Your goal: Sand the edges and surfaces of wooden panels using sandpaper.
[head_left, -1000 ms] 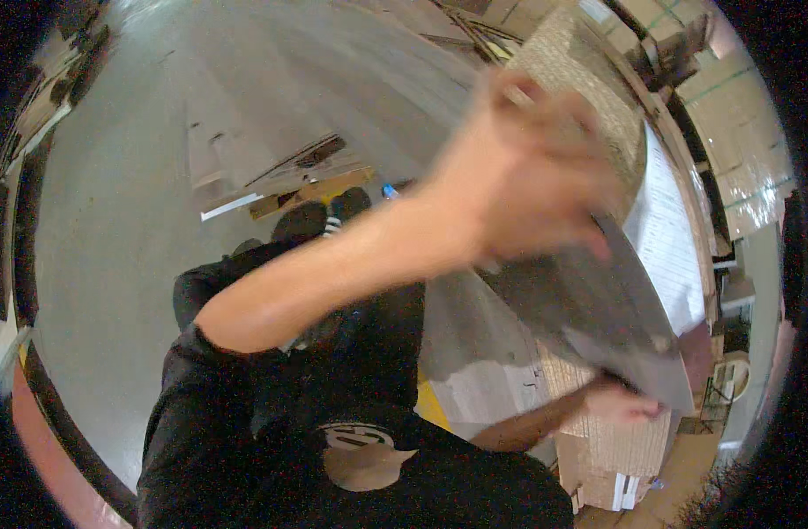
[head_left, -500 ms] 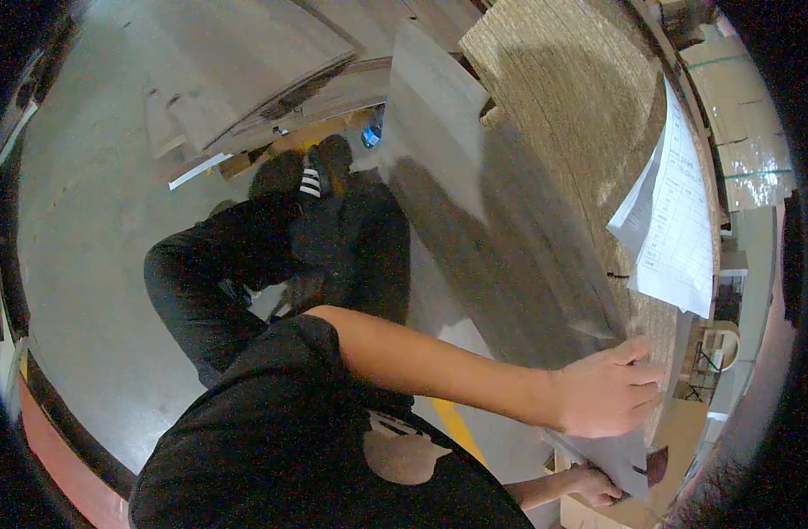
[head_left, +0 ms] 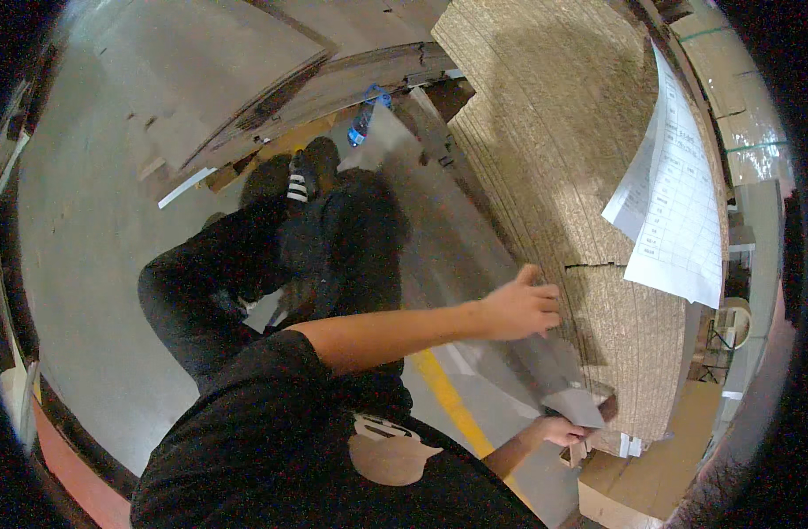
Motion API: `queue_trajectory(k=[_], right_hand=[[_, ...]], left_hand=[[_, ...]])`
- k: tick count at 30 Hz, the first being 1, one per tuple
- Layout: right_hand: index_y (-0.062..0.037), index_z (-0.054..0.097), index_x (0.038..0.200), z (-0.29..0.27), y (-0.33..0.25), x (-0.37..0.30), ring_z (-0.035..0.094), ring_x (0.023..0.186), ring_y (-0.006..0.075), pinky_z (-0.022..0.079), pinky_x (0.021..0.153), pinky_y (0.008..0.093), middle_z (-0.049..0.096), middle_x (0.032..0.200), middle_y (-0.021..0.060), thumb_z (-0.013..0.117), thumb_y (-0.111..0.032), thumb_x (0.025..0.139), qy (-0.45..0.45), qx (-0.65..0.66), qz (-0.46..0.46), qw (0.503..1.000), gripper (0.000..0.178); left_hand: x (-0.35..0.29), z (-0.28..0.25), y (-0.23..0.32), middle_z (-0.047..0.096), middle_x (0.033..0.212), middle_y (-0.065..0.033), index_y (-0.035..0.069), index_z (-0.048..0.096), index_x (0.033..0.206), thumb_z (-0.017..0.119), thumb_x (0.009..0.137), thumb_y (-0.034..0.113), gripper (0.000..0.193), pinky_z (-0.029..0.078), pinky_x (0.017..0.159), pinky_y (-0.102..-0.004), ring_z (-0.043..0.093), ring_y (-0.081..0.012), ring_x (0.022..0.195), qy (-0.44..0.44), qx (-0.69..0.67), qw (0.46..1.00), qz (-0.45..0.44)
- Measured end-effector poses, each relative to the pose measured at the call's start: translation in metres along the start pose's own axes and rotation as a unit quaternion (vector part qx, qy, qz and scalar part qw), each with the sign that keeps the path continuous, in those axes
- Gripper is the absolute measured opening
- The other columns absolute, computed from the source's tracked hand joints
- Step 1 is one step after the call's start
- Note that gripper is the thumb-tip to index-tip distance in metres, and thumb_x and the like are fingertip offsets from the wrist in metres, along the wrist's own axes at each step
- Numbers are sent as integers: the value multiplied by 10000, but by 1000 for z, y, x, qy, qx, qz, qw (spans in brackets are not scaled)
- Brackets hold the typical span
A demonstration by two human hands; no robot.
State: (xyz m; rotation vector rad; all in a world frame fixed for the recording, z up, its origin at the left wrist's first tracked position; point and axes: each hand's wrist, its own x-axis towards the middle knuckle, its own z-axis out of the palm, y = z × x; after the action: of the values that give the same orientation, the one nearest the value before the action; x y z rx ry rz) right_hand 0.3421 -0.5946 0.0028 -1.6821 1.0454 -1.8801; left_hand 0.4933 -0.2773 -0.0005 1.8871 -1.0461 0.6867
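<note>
A long grey-brown cardboard sheet (head_left: 461, 238) slants from beside my feet to the lower right, along the side of a tall stack of cardboard sheets (head_left: 545, 150). My left hand (head_left: 523, 306) is closed at the sheet's upper edge, fingers curled and thumb raised; its fingertips are partly hidden. Lower down, my right hand (head_left: 562, 431) grips the sheet's near end, its fingers partly covered by it. White printed papers (head_left: 677, 212) hang over the right part of the stack.
Another pile of flat brown sheets (head_left: 219, 79) lies at the far left. A water bottle (head_left: 360, 128) stands between the piles, beyond my shoe (head_left: 298, 181). A cardboard box (head_left: 642, 485) is at the lower right, near a tape roll (head_left: 736, 324). Yellow floor tape (head_left: 452, 401) runs beside me.
The sheet has moved left and down, away from the stack, uncovering more of its side. Both hands have moved left and upward in view with it. The bottle now shows more fully.
</note>
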Motion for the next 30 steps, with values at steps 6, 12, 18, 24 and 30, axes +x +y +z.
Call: queue_trajectory(k=[6, 12, 18, 24, 30], right_hand=[[64, 568, 1073, -1, 158, 2, 555, 693, 228, 504, 642, 382, 625, 839, 145, 401, -279, 1072, -63, 129, 89, 986, 381], [44, 566, 1022, -29, 45, -10, 532, 662, 200, 455, 562, 347, 589, 777, 127, 437, -312, 1072, -109, 46, 68, 991, 382], [9, 480, 861, -44, -15, -41, 434, 552, 157, 381, 527, 317, 479, 626, 76, 439, -286, 1076, -267, -82, -131, 951, 368], [-21, 466, 731, -32, 18, -128, 486, 538, 168, 396, 536, 306, 497, 576, 75, 453, -307, 1069, -547, 20, -128, 827, 443], [37, 607, 867, -16, -100, -237, 554, 623, 175, 447, 585, 308, 644, 747, 117, 448, -332, 1063, -734, 225, -80, 635, 447]], left_hand=[[-38, 60, -54, 604, 859, 56, 171, 631, 824, 697, 820, 350, 191, 337, 903, -543, 487, -158, 1108, -19, 49, 999, 13], [-87, 121, -97, 602, 877, 47, 170, 653, 852, 671, 848, 314, 145, 337, 942, -542, 486, -178, 1127, -132, 78, 988, -4], [-89, 109, -116, 606, 1091, -21, 182, 667, 965, 681, 814, 255, 168, 347, 1013, -541, 471, -229, 1235, -46, 124, 989, -60], [-106, -60, -164, 525, 1327, -107, 233, 633, 1234, 716, 732, 165, 513, 302, 1075, -636, 458, -312, 1301, 43, 230, 947, -221], [-233, -390, -166, 406, 1527, -159, 218, 462, 1465, 759, 779, 416, 773, 244, 1161, -583, 340, -389, 1428, 103, 483, 735, -466]])
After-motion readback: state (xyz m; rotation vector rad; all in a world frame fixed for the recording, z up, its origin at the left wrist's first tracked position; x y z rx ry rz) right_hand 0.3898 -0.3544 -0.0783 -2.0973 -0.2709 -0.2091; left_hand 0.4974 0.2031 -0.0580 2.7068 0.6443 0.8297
